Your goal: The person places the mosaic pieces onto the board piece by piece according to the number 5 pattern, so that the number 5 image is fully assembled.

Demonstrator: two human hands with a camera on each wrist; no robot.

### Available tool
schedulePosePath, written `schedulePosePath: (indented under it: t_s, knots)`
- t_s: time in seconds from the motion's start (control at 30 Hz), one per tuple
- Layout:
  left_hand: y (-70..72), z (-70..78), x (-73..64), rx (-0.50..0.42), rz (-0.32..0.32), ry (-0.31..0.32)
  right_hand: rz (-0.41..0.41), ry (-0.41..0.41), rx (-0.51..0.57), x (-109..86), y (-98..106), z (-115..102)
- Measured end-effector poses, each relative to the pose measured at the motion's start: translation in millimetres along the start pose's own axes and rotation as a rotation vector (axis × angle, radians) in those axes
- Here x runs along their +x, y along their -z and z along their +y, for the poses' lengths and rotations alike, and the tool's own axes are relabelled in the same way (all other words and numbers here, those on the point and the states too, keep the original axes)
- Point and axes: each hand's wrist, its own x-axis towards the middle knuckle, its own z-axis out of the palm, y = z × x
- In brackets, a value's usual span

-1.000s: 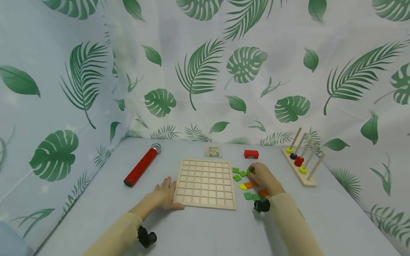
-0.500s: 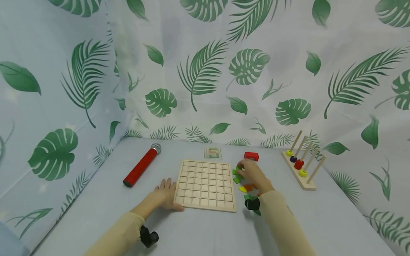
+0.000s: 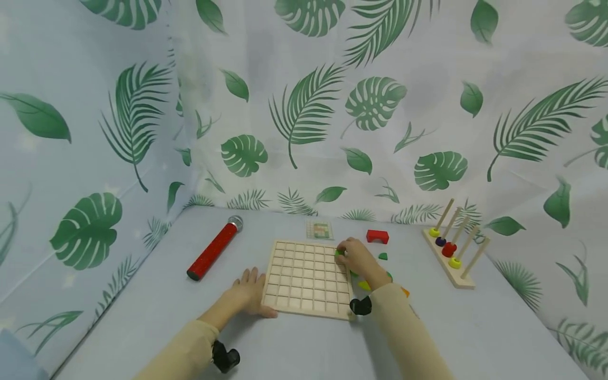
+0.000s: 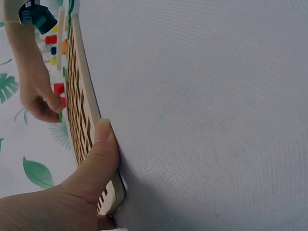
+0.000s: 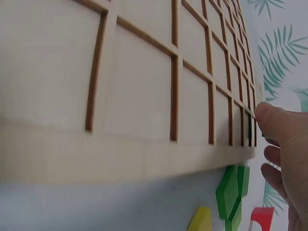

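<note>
A wooden grid board lies in the middle of the table. My left hand rests at its near left corner, fingers spread on the table, and in the left wrist view the thumb presses along the near edge. Over the board's far right corner, my right hand pinches a small green tile. Right of the board lie loose pieces, partly hidden by the right arm: a yellow piece, an orange piece and green tiles.
A red microphone-shaped tube lies at the left. Behind the board are a small patterned card and a red arch block. A wooden peg stand with coloured beads stands far right. Leaf-patterned cloth hangs behind.
My right hand has moved left from the loose green tiles to the board's far right corner, a green tile between its fingertips. The left hand stays at the board's corner.
</note>
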Motion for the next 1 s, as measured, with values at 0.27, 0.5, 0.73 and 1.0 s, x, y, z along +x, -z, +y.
schedulePosePath:
  t_s: [0.27, 0.5, 0.73, 1.0]
  knots:
    - [-2.0, 2.1, 0.7, 0.009, 0.006, 0.007, 0.004, 0.049, 0.016, 7.8, -14, -12]
    - [2.9, 2.4, -2.0, 0.015, 0.003, 0.008, 0.002, 0.058, 0.003, 11.4, -22, -15]
    - [3.2, 2.7, -2.9, 0.030, 0.009, 0.007, -0.007, 0.064, 0.025, 11.1, -20, -16]
    - [4.5, 2.4, -4.4, 0.023, 0.005, -0.011, -0.024, 0.059, 0.050, 10.4, -16, -17]
